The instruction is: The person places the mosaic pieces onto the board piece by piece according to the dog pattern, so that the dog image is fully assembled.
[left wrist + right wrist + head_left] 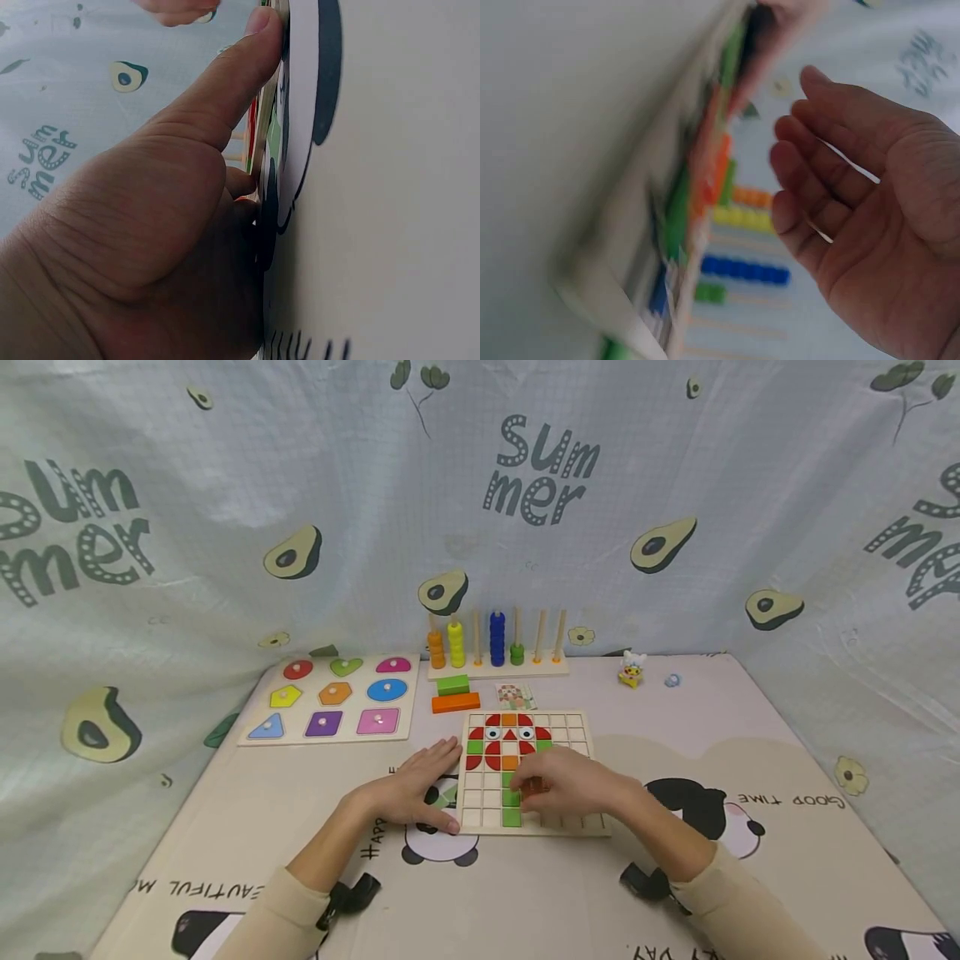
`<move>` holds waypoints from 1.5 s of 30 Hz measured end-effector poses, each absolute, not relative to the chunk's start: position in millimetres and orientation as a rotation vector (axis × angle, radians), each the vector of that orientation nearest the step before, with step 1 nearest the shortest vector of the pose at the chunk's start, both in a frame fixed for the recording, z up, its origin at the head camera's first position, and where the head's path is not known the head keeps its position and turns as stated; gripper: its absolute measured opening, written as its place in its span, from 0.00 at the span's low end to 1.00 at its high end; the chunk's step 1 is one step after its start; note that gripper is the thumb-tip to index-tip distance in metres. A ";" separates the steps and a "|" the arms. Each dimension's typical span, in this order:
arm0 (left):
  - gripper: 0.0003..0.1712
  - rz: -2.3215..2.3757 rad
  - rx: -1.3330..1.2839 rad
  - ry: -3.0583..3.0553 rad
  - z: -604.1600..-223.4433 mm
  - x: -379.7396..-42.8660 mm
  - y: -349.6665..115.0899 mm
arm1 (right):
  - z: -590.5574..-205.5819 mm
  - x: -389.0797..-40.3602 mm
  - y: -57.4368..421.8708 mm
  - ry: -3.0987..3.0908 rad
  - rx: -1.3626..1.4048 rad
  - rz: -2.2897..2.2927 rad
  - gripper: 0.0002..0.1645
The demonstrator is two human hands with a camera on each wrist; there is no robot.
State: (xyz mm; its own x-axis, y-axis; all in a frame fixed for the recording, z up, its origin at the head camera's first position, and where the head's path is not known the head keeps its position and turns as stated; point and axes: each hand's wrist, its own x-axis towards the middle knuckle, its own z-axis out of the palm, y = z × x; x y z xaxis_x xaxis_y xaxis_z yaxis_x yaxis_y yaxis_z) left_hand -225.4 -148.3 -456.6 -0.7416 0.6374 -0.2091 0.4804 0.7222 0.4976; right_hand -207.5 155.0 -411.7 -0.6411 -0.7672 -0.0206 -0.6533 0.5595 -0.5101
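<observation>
A wooden grid board (pixel 482 797) lies on the cloth, with red, green and orange tiles and round eye pieces forming a pattern. Along its left edge rests my left hand (pixel 416 787), fingers extended and thumb at the front corner. The left wrist view shows that thumb (pixel 225 82) lying against the board's edge. My right hand (pixel 577 778) hovers over the board's middle, near a column of green tiles (pixel 512 817). Its fingers bend loosely and hold nothing visible in the right wrist view (pixel 870 202). Part of the board is hidden beneath it.
Behind the board are a small pattern card (pixel 515 697), a green block (pixel 453 685), an orange block (pixel 456 702) and a peg stand with colored beads (pixel 498 672). A shape puzzle (pixel 345 718) lies back left. Small figures (pixel 632 671) stand back right.
</observation>
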 end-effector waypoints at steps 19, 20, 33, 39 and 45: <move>0.69 0.606 0.882 2.560 -452.3 -223.3 -147.0 | -414.9 -238.4 253.8 2.368 -0.706 -0.630 0.20; 0.69 0.606 0.883 2.562 -452.4 -223.4 -147.1 | -415.7 -238.5 252.7 2.384 -0.695 -0.610 0.20; 0.69 0.592 0.872 2.559 -455.7 -224.7 -147.3 | -417.4 -247.3 260.9 2.569 -0.709 -0.657 0.12; 0.69 0.594 0.864 2.561 -456.5 -224.6 -147.9 | -409.2 -248.1 253.9 2.477 -0.830 -0.855 0.04; 0.69 0.594 0.860 2.561 -456.9 -224.6 -147.4 | -400.8 -234.2 231.6 2.282 -0.889 -0.931 0.03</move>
